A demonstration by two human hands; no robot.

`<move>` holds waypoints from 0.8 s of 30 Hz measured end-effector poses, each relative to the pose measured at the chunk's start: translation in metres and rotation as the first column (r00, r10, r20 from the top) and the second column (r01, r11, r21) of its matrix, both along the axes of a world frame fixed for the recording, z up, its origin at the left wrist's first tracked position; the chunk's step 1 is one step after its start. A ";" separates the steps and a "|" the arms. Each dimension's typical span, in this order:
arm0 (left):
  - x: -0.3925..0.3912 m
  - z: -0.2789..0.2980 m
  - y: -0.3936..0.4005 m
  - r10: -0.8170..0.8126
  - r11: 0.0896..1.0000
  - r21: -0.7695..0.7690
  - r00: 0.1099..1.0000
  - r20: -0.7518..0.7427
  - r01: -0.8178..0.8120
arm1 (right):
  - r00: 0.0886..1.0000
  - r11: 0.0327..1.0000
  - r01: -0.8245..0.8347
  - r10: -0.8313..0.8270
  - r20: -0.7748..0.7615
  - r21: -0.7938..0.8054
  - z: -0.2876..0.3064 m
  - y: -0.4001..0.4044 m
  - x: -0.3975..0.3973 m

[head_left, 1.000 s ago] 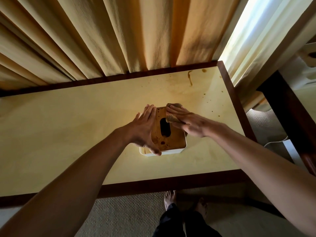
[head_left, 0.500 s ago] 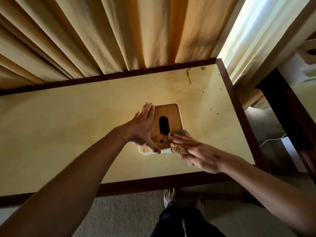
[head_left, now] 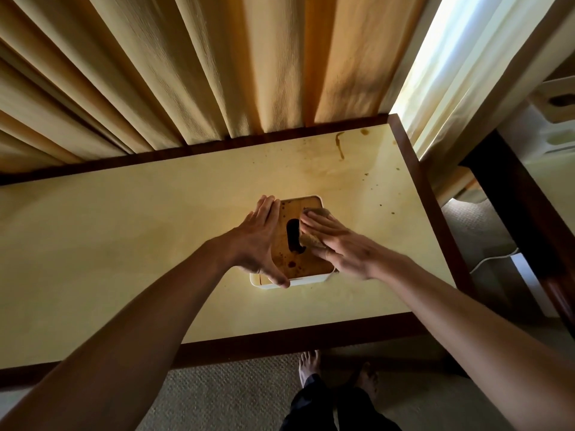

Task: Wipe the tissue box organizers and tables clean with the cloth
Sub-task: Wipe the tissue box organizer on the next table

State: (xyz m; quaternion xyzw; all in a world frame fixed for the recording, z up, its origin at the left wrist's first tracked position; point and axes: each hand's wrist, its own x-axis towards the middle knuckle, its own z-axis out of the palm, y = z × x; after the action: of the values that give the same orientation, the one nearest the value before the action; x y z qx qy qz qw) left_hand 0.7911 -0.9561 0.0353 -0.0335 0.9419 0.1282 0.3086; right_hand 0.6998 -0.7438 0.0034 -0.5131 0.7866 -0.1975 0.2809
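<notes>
A white tissue box organizer [head_left: 308, 262] with a wooden lid and a dark oval slot stands on the cream table [head_left: 124, 244]. Dark spots mark the lid's near part. My left hand [head_left: 258, 241] lies flat against the box's left side, fingers straight, thumb at the near corner. My right hand [head_left: 336, 241] presses a tan cloth [head_left: 309, 239] flat onto the right half of the lid, fingers stretched over it. Most of the cloth is hidden under the hand.
Brown stains and specks [head_left: 340, 144] dot the table's far right corner. Curtains [head_left: 217, 63] hang behind the table. A second dark-framed table [head_left: 510, 194] with another organizer [head_left: 557, 101] stands at the right. My bare feet [head_left: 311, 365] are on the carpet below.
My right hand with the cloth moved from the box's near right corner back up onto the lid's right half. The left hand stayed against the box's left side.
</notes>
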 end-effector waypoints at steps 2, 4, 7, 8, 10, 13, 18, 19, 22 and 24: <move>-0.001 0.000 0.000 -0.004 1.000 -0.006 1.000 0.005 0.004 | 0.999 1.000 0.027 -0.027 -0.032 0.016 0.001 -0.011 -0.010; 0.000 -0.001 0.000 -0.007 1.000 -0.020 1.000 0.003 0.007 | 0.996 0.999 0.035 -0.032 -0.089 0.029 0.003 -0.020 -0.016; 0.000 -0.004 -0.001 -0.013 0.999 -0.040 1.000 -0.003 0.013 | 0.987 0.998 0.039 -0.031 -0.156 0.048 0.003 -0.023 -0.016; 0.000 -0.005 -0.001 -0.010 0.999 -0.040 1.000 -0.007 0.010 | 0.987 0.998 0.050 -0.042 -0.155 0.046 0.004 -0.022 -0.014; 0.001 -0.006 -0.001 0.007 1.000 -0.028 1.000 -0.020 -0.008 | 0.991 0.995 0.102 -0.103 -0.091 -0.019 0.008 -0.016 -0.007; 0.007 -0.010 -0.001 0.077 0.997 0.013 0.996 -0.051 -0.077 | 0.918 0.917 0.355 -0.306 0.253 -0.182 0.023 -0.003 0.007; 0.021 -0.017 0.014 0.340 0.940 0.034 0.932 -0.124 -0.339 | 0.429 0.573 0.814 -0.478 0.767 -0.099 0.041 0.016 0.006; 0.023 -0.018 0.019 0.408 0.913 0.043 0.902 -0.139 -0.407 | 0.401 0.547 0.834 -0.511 0.760 -0.072 0.039 0.019 0.002; 0.028 -0.021 0.039 0.598 0.800 0.088 0.775 -0.205 -0.594 | 0.391 0.519 0.854 -0.586 0.710 -0.041 0.035 0.021 -0.006; 0.027 -0.021 0.056 0.687 0.719 0.097 0.681 -0.254 -0.688 | 0.431 0.520 0.852 -0.645 0.631 -0.050 0.031 0.022 -0.010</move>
State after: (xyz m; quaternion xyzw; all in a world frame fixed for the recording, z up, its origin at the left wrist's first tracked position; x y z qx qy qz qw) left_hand 0.8184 -0.9005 0.0144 -0.3674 0.8938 0.2347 0.1055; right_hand 0.6902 -0.7215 0.0341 -0.0632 0.7668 -0.5796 0.2684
